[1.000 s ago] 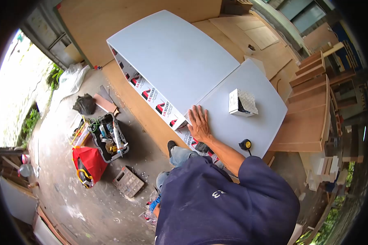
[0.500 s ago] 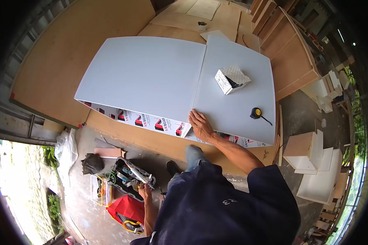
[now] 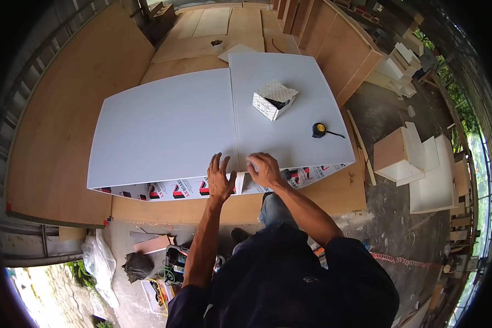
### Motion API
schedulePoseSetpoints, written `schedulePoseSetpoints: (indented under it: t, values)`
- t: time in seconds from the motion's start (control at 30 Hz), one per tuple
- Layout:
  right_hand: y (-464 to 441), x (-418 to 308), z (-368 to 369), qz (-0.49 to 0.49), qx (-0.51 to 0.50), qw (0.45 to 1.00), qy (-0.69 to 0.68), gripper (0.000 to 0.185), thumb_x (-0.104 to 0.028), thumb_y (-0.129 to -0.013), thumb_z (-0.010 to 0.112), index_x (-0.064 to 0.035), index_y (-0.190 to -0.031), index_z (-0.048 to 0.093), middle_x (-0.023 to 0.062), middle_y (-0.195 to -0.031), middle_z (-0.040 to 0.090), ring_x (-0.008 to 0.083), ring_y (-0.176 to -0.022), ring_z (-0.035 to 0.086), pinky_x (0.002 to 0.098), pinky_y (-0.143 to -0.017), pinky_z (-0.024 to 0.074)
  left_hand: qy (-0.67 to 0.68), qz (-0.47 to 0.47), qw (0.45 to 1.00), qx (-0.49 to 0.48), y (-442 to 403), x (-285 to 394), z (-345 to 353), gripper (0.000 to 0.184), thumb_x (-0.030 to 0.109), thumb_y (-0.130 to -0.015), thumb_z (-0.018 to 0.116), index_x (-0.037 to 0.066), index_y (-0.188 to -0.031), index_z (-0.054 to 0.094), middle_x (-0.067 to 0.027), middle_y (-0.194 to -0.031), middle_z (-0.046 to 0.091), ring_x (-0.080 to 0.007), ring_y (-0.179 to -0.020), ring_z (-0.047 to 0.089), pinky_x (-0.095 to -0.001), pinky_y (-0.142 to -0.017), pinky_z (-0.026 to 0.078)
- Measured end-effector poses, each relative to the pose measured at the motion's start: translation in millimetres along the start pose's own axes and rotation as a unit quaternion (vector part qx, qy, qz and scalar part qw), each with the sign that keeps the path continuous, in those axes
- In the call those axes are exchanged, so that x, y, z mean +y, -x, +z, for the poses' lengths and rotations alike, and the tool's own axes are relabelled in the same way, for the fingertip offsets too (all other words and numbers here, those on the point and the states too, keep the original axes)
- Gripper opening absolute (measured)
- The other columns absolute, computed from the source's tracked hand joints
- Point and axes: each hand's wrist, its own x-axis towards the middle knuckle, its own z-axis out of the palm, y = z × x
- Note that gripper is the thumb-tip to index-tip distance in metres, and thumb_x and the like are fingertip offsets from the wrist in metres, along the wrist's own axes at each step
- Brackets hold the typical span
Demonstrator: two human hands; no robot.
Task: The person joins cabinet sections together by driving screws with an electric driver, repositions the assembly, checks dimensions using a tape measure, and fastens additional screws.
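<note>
Two pale grey box-like panels, the left one and the right one, lie side by side with a narrow seam between them. My left hand is at the front edge of the left panel, just left of the seam, fingers apart. My right hand rests on the front edge of the right panel, right of the seam, fingers bent; nothing is seen in it. An open white box with crumpled wrapping and a black and yellow tape measure sit on the right panel.
A large wooden board leans at the left. Brown wooden cabinets stand at the back right, white box pieces on the floor at right. A tool tote and black bag lie at lower left.
My left hand has come up from the tool tote to the front edge of the left panel. My right hand stays near the seam, now right of it. The view has turned right.
</note>
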Motion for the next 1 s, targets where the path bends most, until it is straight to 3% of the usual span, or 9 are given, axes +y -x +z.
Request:
schedulePoseSetpoints:
  t: [0.13, 0.27, 0.5, 0.57, 0.67, 0.7, 0.8, 0.83, 1.0]
  values:
    - [-55.4, 67.7, -39.6, 0.071, 0.091, 0.984, 0.135, 0.016, -0.006, -0.084, 0.062, -0.0034, -0.099, 0.065, 0.0131, -0.1, 0.069, 0.0322, -0.097, 0.064, 0.0439, -0.085, 0.0489, -0.11, -0.029, 0.988, -0.104, -20.3, 5.7, 22.9, 0.076, 0.043, -0.091, 0.062, 0.008, -0.152, 0.033, -0.0296, -0.159, 0.015, -0.0455, -0.149, 0.011, -0.0623, -0.115, 0.016]
    - [-108.0, 127.9, -66.0, 0.036, 0.004, 0.975, 0.22, 0.024, -0.01, -0.09, 0.059, -0.0049, -0.111, 0.068, 0.0123, -0.106, 0.069, 0.0303, -0.107, 0.061, 0.0436, -0.094, 0.0452, -0.178, -0.074, 0.967, -0.165, -27.5, 9.1, 33.3, 0.085, 0.061, -0.095, 0.049, 0.011, -0.157, 0.021, -0.0297, -0.161, 0.006, -0.0445, -0.151, 0.0, -0.0691, -0.112, 0.008]
    - [-175.0, 176.5, -49.4, 0.111, -0.264, 0.919, 0.27, 0.041, -0.018, -0.097, 0.049, -0.0112, -0.137, 0.053, 0.0168, -0.139, 0.055, 0.0343, -0.131, 0.049, 0.0459, -0.108, 0.0379, -0.155, -0.094, 0.961, -0.207, -31.2, 7.6, 27.5, 0.079, 0.052, -0.097, 0.051, 0.014, -0.158, 0.018, -0.0286, -0.162, 0.001, -0.0442, -0.151, -0.005, -0.0673, -0.114, 0.003]
    - [-183.5, 179.4, -40.0, 0.192, -0.306, 0.9, 0.243, 0.047, -0.017, -0.099, 0.043, -0.0188, -0.146, 0.045, 0.011, -0.154, 0.041, 0.0313, -0.14, 0.04, 0.0424, -0.117, 0.0311, -0.149, -0.102, 0.959, -0.219, -32.9, 7.9, 25.1, 0.076, 0.047, -0.098, 0.051, 0.015, -0.158, 0.018, -0.0277, -0.163, 0.001, -0.0444, -0.151, -0.005, -0.0671, -0.114, 0.002]
    - [-192.8, 181.4, -41.5, 0.187, -0.38, 0.876, 0.232, 0.052, -0.02, -0.1, 0.039, -0.0267, -0.151, 0.038, 0.0045, -0.16, 0.031, 0.0292, -0.144, 0.034, 0.0419, -0.12, 0.0282, -0.16, -0.093, 0.96, -0.21, -31.8, 5.9, 26.7, 0.076, 0.046, -0.098, 0.051, 0.016, -0.159, 0.017, -0.0274, -0.163, 0.001, -0.0446, -0.151, -0.004, -0.0668, -0.114, 0.002]
    - [-200.2, 175.3, -43.5, 0.171, -0.389, 0.866, 0.263, 0.05, -0.019, -0.096, 0.05, -0.0267, -0.146, 0.047, 0.0029, -0.154, 0.042, 0.031, -0.14, 0.041, 0.0425, -0.115, 0.0363, -0.16, -0.098, 0.959, -0.213, -32.1, 7.5, 25.9, 0.075, 0.046, -0.099, 0.051, 0.016, -0.159, 0.017, -0.0274, -0.163, 0.001, -0.0447, -0.151, -0.004, -0.0667, -0.114, 0.002]
    - [-202.4, 156.3, -50.0, 0.181, -0.356, 0.866, 0.3, 0.048, -0.014, -0.09, 0.061, -0.0233, -0.137, 0.058, 0.0067, -0.146, 0.051, 0.0311, -0.133, 0.049, 0.0423, -0.109, 0.0436, -0.173, -0.101, 0.955, -0.219, -33.2, 8.5, 26.0, 0.075, 0.046, -0.099, 0.05, 0.017, -0.159, 0.016, -0.0273, -0.163, 0.0, -0.0442, -0.151, -0.004, -0.0662, -0.114, 0.002]
    - [-196.9, 160.8, -48.3, 0.148, -0.302, 0.898, 0.284, 0.037, -0.004, -0.086, 0.061, -0.0122, -0.121, 0.068, 0.0178, -0.128, 0.063, 0.034, -0.122, 0.058, 0.0441, -0.104, 0.047, -0.177, -0.101, 0.954, -0.219, -33.5, 8.2, 26.1, 0.075, 0.046, -0.099, 0.05, 0.017, -0.159, 0.016, -0.026, -0.163, -0.001, -0.0433, -0.151, -0.005, -0.0655, -0.114, 0.002]
    - [-199.1, 163.0, -50.0, 0.19, -0.358, 0.863, 0.3, 0.037, -0.006, -0.085, 0.067, -0.0078, -0.122, 0.068, 0.0166, -0.13, 0.063, 0.034, -0.121, 0.059, 0.0425, -0.102, 0.0489, -0.183, -0.092, 0.956, -0.209, -30.8, 2.5, 30.7, 0.075, 0.049, -0.099, 0.049, 0.02, -0.159, 0.015, -0.0233, -0.164, -0.001, -0.0422, -0.151, -0.006, -0.0657, -0.115, 0.002]
